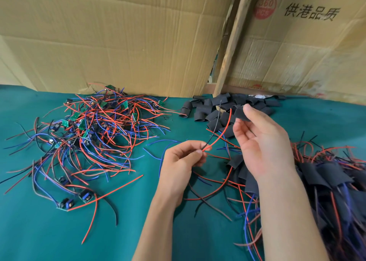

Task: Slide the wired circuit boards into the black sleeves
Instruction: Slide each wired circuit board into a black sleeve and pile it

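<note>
Left hand (181,158) pinching red and black wires (217,130); right hand (259,140) gripping soft black sleeve (240,114) just beyond fingertips. Light, floppy: best held near ends.

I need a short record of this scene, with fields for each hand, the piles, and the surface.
left hand: pinches a red wire and a black wire near their ends
right hand: holds one black sleeve between thumb and fingers
unsleeved boards: tangled pile at left, on the cloth
empty sleeves: loose pile at the back
sleeved boards: pile at right
surface: green cloth
behind: cardboard boxes
</note>
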